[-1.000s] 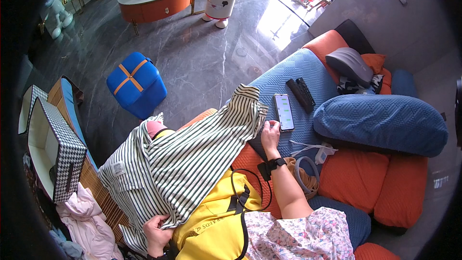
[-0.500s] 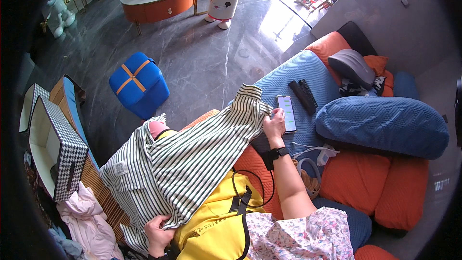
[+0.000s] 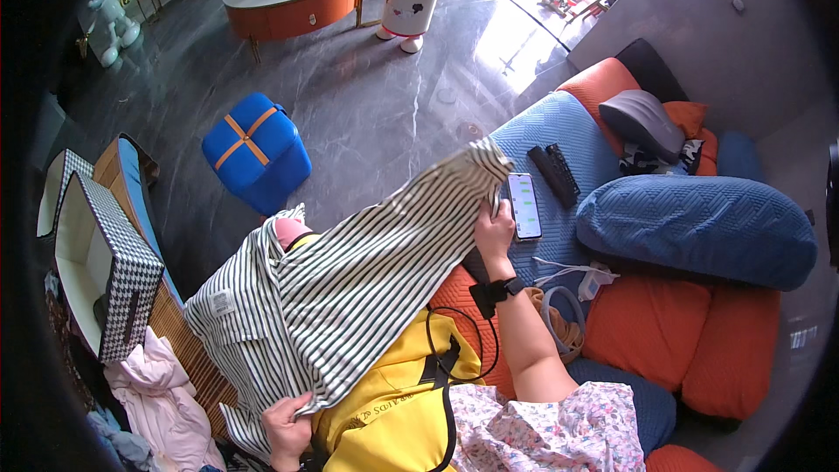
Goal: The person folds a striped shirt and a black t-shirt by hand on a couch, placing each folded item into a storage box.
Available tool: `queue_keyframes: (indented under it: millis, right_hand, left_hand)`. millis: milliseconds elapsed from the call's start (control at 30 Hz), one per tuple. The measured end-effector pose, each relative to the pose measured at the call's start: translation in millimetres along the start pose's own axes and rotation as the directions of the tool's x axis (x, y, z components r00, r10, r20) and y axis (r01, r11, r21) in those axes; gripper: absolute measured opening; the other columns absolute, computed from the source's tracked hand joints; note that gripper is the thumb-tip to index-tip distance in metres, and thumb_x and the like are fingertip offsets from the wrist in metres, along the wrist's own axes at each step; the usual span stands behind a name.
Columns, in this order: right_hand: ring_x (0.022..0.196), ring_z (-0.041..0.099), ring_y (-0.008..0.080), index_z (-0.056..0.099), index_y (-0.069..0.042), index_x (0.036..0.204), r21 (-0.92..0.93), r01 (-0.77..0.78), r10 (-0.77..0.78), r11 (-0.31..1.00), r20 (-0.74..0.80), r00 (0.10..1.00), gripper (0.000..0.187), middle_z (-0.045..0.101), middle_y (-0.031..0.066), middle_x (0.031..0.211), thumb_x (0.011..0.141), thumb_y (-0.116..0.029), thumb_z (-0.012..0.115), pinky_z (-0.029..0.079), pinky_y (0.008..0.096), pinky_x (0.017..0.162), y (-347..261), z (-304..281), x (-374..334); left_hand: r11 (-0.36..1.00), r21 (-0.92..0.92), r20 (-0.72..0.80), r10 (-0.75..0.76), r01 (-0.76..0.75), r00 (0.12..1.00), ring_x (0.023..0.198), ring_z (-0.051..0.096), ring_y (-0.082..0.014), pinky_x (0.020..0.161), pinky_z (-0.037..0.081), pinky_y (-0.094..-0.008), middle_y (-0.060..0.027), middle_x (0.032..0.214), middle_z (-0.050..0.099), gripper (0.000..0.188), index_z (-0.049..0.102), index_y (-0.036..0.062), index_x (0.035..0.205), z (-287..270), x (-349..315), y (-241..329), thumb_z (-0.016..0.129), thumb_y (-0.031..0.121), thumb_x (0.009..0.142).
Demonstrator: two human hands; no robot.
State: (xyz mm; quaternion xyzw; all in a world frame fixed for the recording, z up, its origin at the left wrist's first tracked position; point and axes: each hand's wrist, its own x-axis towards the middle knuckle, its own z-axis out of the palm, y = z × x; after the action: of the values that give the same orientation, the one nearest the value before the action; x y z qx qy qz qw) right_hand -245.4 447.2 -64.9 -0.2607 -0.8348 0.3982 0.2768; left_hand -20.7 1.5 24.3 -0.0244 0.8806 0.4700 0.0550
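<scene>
A dark-and-white striped shirt (image 3: 367, 271) is spread across my lap and knees. My left hand (image 3: 287, 426) pinches its lower edge near the bottom of the view. With closed fingers, my right hand (image 3: 495, 232) grips the shirt's sleeve (image 3: 463, 183) near its far right end, and the cuff (image 3: 489, 157) stands up beyond the fingers. Just right of that hand, a phone (image 3: 524, 206) with a lit screen lies on the blue seat cover. A yellow apron (image 3: 393, 402) shows under the shirt.
A blue stool (image 3: 256, 151) with an orange strap stands ahead. At left are a houndstooth storage box (image 3: 131, 297) and a pink garment (image 3: 166, 402). Right, a remote control (image 3: 554, 173), a white charger (image 3: 596, 281) and a blue bolster (image 3: 695, 229) lie on the sofa.
The sleeve's end has swung right and drooped toward the phone, and the sleeve looks smoother. My right hand has shifted slightly left and down; my left hand stays at the lower edge.
</scene>
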Motion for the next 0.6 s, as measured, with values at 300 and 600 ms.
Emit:
queue_keyframes:
  millis: [300,600]
  right_hand:
    - [0.067,0.069,0.0297,0.065,-0.003,0.088,-0.357,-0.338,0.403,0.871,0.125,0.907,0.052,0.070,0.0147,0.076,0.075,-0.054,0.069,0.054,0.0403,0.068,33,-18,-4]
    - [0.053,0.060,0.0141,0.063,-0.004,0.088,0.288,-0.777,0.530,0.560,0.596,0.603,0.019,0.062,0.0011,0.070,0.084,-0.022,0.070,0.049,0.0260,0.043,25,-4,-34]
  left_hand:
    - [0.992,0.123,0.221,-0.020,-0.008,0.975,0.067,0.062,-0.0209,0.063,0.050,-0.0287,-0.0099,0.077,0.063,0.021,0.073,-0.0015,0.085,-3,15,15,0.077,0.010,0.068]
    - [0.876,0.343,0.251,0.263,-0.340,0.932,0.146,0.021,-0.0339,0.118,0.009,-0.0547,-0.0189,0.154,0.031,0.053,0.041,0.0056,0.144,32,52,30,0.052,0.017,0.093]
